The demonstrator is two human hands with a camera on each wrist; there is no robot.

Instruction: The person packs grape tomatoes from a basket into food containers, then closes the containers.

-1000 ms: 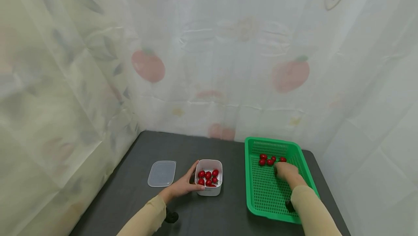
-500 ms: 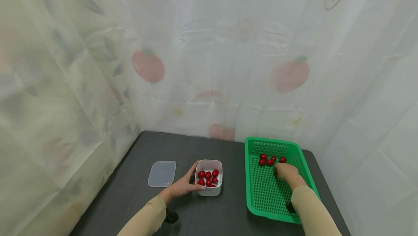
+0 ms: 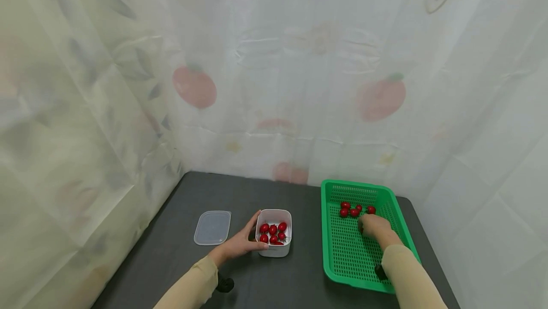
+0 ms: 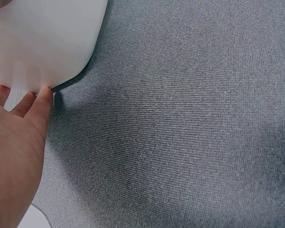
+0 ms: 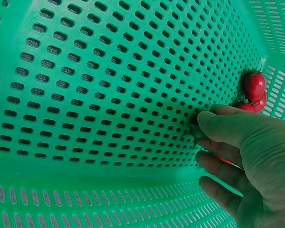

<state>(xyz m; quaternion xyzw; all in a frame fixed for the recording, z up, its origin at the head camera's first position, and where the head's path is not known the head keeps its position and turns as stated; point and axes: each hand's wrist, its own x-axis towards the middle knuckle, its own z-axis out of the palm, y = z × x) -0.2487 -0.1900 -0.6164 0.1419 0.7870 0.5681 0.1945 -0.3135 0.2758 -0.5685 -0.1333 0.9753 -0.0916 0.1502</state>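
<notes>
A white plastic container (image 3: 275,250) holds several red cherry tomatoes (image 3: 273,229). My left hand (image 3: 240,243) grips it from the left, thumb at the near side and fingers at the far left; in the left wrist view the fingertips (image 4: 43,95) touch its wall. Inside a green basket (image 3: 327,252), my right hand (image 3: 376,226) is low over the perforated floor. Its thumb and fingers pinch a cherry tomato, mostly hidden, whose green stem (image 5: 195,134) shows by the thumb tip in the right wrist view. Several more tomatoes (image 3: 354,212) lie just beyond, towards the basket's far end.
A translucent lid (image 3: 212,227) lies flat on the dark table (image 3: 239,190), left of the container. The basket stands at the table's right side. A printed curtain (image 3: 274,85) hangs behind the table and along both sides.
The right hand's fingers have shifted slightly around the tomato beneath them, with the hand staying at the same place in the basket. The left hand and container have not moved.
</notes>
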